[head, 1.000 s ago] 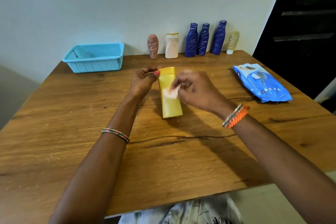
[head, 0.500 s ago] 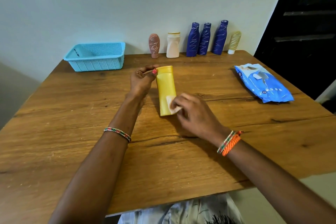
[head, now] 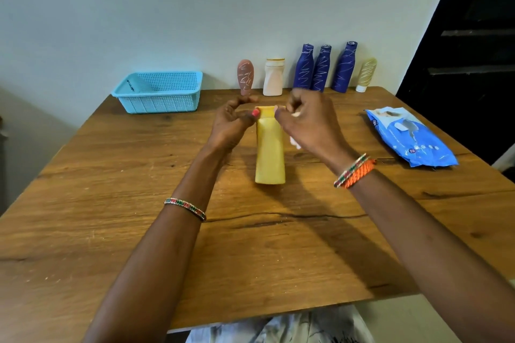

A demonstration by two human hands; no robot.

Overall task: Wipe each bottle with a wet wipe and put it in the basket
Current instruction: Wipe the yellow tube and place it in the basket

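A yellow bottle (head: 269, 152) lies flat on the wooden table (head: 111, 231), cap end pointing away from me. My left hand (head: 232, 125) pinches the cap from the left. My right hand (head: 308, 122) is at the cap's right side, closed on a white wet wipe (head: 294, 142) that peeks out below the palm. The light blue basket (head: 158, 93) stands at the table's far left with nothing visible inside. Along the wall stand a brown bottle (head: 245, 76), a white bottle (head: 274, 78), three dark blue bottles (head: 322, 69) and a cream tube (head: 366, 74).
A blue pack of wet wipes (head: 409, 138) lies near the table's right edge. A dark doorway is at the far right. The near table edge is just in front of my lap.
My right hand has slid with the wipe from the bottle's near end up to its cap end. The left hand has stayed on the cap.
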